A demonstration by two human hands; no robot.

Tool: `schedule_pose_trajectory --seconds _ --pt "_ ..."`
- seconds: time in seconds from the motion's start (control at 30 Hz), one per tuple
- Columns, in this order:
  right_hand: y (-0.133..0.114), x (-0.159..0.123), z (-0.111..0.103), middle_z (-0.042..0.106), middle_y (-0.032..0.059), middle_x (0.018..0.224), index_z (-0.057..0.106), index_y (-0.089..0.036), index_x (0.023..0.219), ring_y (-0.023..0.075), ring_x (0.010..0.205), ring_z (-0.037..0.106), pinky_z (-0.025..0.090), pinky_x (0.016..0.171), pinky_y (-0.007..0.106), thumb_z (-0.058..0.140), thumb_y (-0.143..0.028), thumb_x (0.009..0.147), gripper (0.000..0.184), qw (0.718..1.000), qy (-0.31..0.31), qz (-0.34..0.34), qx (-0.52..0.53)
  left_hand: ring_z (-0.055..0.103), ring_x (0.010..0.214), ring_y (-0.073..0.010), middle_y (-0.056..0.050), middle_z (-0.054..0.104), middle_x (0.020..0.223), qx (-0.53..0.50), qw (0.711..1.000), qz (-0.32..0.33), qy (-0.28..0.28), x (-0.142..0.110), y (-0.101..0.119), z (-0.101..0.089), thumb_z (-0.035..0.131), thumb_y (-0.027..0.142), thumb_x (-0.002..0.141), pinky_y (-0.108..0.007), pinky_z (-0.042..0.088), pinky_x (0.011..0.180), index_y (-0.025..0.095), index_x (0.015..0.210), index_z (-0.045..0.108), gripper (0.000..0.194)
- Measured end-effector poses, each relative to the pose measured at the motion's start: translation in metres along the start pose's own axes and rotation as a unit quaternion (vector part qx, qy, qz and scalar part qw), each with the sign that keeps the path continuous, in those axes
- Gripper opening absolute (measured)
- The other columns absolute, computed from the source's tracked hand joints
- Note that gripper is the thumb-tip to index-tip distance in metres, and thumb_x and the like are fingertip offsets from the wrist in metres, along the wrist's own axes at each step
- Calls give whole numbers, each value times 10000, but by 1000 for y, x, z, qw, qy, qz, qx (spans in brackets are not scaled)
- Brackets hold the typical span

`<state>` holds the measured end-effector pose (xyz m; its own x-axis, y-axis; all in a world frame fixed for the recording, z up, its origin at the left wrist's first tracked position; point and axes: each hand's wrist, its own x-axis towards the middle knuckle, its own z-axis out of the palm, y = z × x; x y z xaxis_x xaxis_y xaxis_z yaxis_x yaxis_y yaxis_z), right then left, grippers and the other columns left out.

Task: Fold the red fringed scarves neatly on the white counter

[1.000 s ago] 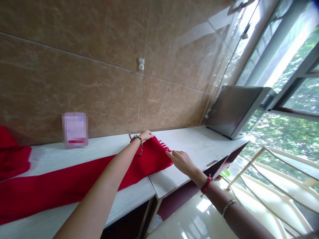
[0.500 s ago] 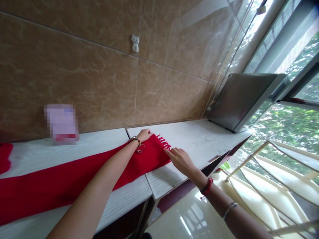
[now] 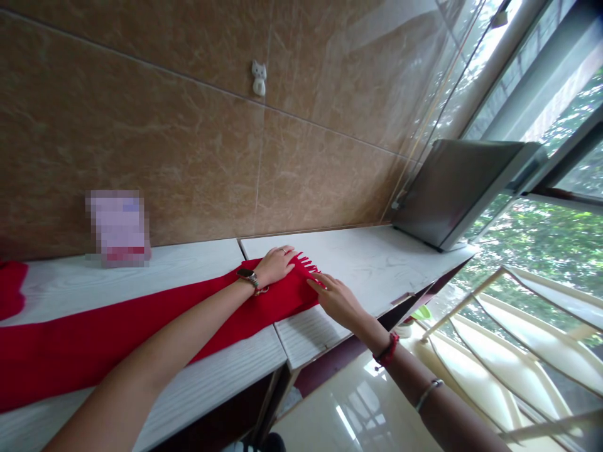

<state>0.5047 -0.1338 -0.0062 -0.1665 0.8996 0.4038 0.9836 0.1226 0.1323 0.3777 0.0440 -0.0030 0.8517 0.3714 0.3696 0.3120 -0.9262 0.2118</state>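
Observation:
A long red scarf (image 3: 141,326) lies stretched along the white wood-grain cabinet top (image 3: 358,257), its fringed end toward the right. My left hand (image 3: 277,266) rests flat on the scarf close to the fringe, fingers extended, with a watch at the wrist. On the near side of the same end, my right hand (image 3: 338,301) touches the scarf's edge with its fingers stretched out. A red bracelet and a metal bangle circle my right arm. My left forearm covers part of the scarf's middle.
A blurred pink package (image 3: 120,229) stands against the tiled wall. More red cloth (image 3: 12,289) lies at the far left. A grey box-shaped appliance (image 3: 461,188) sits at the right end by the window. A cream rack (image 3: 499,351) stands on the floor at right.
My left hand has turned from a closed grasp at the scarf's far edge to lying flat on it. My right hand has shifted slightly left, and the view has moved a little.

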Motion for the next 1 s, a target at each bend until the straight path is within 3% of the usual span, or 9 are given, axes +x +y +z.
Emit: schedule_pose_trajectory --seconds 0.1,0.2,0.33,0.53,0.73,0.87,1.0 --pt "-4 1 9 544 122 1206 487 -129 1228 188 1073 508 434 882 314 385 -38 757 491 996 25 60 64 256 1297 -219 -87 329 1405 -18 993 16 -113 -13 0 2 375 365 885 -373 184 1043 193 1333 340 481" --pt "-6 0 16 583 111 1167 502 -149 1222 178 1021 558 460 853 306 376 -21 747 508 989 26 113 90 176 1327 -230 -62 252 1441 -38 986 11 -160 -16 -8 5 341 425 894 -400 136 1054 233 1366 287 513" --pt "-3 -4 16 603 115 1144 554 -162 1171 183 968 591 480 817 306 372 -22 791 444 997 12 76 21 115 1338 -265 -41 194 1460 -47 985 22 -167 -12 -17 6 385 475 869 -448 115 1054 290 1369 274 544" --pt "0 -13 19 594 126 1148 526 -188 1212 179 876 620 496 768 301 408 -26 802 457 996 -16 40 -80 97 1329 -333 4 164 1467 -78 977 31 -196 -14 -15 -1 467 536 810 -512 94 1044 380 1269 432 486" --pt "3 -13 24 475 132 1298 518 -153 1223 214 1215 403 408 945 393 338 6 784 500 999 21 -26 43 63 1335 -320 -28 144 1469 -50 980 23 -193 -15 -14 -5 436 512 833 -534 53 1037 351 1321 360 519" --pt "-2 7 6 523 126 1250 512 -153 1222 196 1202 422 394 964 400 339 -84 831 434 989 25 -15 148 107 1337 -284 -45 196 1456 -31 985 19 -167 -17 -13 -1 380 425 879 -523 68 1040 303 1342 334 481" --pt "-18 27 -1 570 146 1179 560 -105 1138 204 1141 482 391 960 374 363 -173 874 336 992 -12 16 124 150 1332 -245 -52 252 1439 -13 988 20 -154 -21 -10 -1 338 367 899 -468 105 1055 251 1359 306 476"
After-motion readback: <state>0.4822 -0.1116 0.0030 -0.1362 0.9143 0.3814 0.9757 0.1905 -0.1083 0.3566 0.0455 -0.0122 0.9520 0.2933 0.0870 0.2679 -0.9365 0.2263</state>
